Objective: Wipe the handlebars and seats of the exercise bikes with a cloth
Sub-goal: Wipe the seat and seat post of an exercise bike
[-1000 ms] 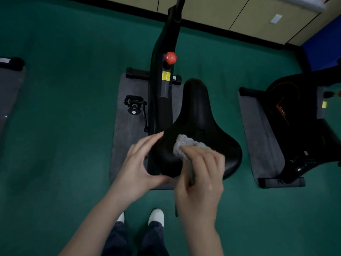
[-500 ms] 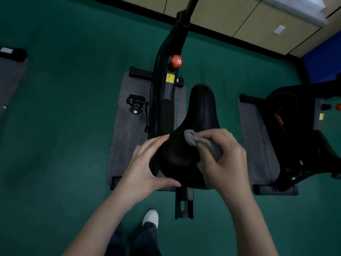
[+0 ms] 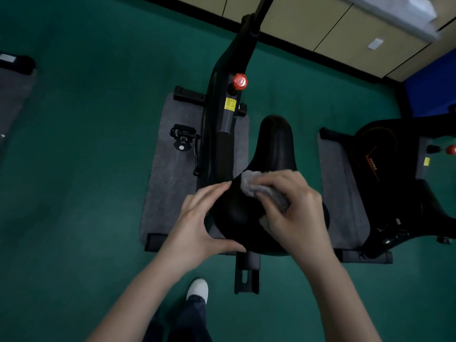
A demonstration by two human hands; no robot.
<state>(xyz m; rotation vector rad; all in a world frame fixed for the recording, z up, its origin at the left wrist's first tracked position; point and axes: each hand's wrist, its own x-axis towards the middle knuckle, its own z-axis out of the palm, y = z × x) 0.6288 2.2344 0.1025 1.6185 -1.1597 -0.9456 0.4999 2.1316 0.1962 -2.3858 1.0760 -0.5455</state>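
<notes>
Saddle [image 3: 275, 149] of the near exercise bike [image 3: 222, 114]: the grey cloth [image 3: 256, 183], clamped under the right hand [image 3: 293, 213], sits on the wide rear part. It is further forward and to the right than a second ago, so the wiping stroke is crossing the seat. The left hand [image 3: 199, 225] keeps gripping the saddle's left rear edge, steadying it. Seat wipe judged mid-course, with the nose yet to do.
</notes>
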